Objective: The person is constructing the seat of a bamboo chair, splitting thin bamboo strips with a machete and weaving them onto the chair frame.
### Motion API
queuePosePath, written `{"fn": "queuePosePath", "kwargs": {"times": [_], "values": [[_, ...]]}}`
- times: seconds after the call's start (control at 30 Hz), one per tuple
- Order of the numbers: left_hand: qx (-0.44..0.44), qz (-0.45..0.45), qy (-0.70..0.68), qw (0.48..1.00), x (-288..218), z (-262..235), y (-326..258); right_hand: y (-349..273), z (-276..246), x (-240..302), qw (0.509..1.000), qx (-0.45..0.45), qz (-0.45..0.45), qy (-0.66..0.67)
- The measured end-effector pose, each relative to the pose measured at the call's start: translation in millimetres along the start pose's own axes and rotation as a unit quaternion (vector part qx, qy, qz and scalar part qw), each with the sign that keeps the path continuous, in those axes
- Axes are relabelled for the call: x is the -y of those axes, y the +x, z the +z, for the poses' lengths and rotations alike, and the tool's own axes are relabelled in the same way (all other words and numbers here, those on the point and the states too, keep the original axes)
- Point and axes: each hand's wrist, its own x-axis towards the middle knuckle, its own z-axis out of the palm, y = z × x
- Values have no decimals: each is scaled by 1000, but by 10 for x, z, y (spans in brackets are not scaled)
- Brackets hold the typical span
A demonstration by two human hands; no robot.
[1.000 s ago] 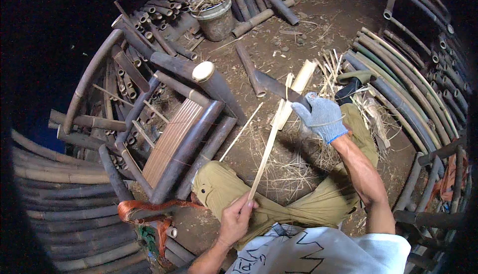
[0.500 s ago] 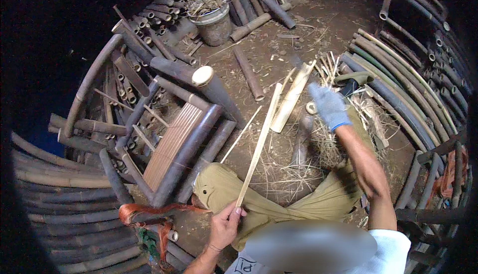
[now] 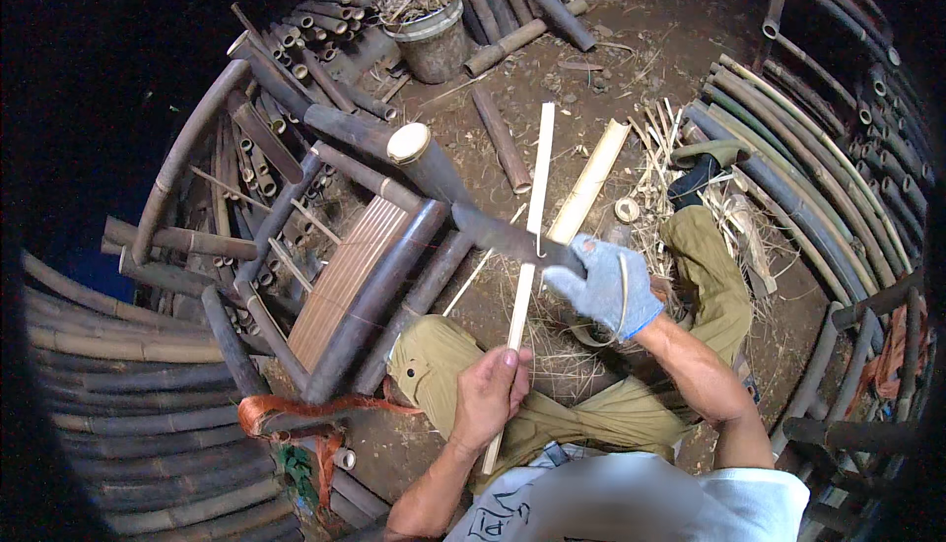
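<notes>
My bare left hand (image 3: 493, 392) is closed around the lower part of a pale bamboo strip (image 3: 540, 163), which stands out away from me above my lap. In a grey-blue glove, my right hand (image 3: 603, 284) grips a wide, dark-bladed knife (image 3: 501, 235); its handle is hidden in the fist. The blade points left and lies across the strip, at about its middle. A thin curled shaving (image 3: 624, 291) hangs over the glove. Just beyond the blade, a split bamboo piece (image 3: 593, 177) rests with its pale inner side up.
To the left stands a dark bamboo frame with a slatted panel (image 3: 345, 291), beside an upright bamboo post (image 3: 409, 144). Shavings litter the ground around my legs. A bucket of scraps (image 3: 431, 44) stands at the back. Bamboo poles (image 3: 788, 172) lie stacked at the right.
My right hand has swung the knife leftward and nearer, from pointing away to lying across the strip. My left hand has shifted up and right, with more strip end showing below it.
</notes>
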Motion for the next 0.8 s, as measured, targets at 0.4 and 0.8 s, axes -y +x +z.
{"fn": "queuePosePath", "kwargs": {"times": [0.4, 0.8], "values": [[40, -63, 39, 996, 270, -360, -740, 763, -344, -1525, 972, -109, 86, -191], [14, 64, -63, 996, -468, -7, 329, -166, -209, 162, 999, 25, -13, 24]]}}
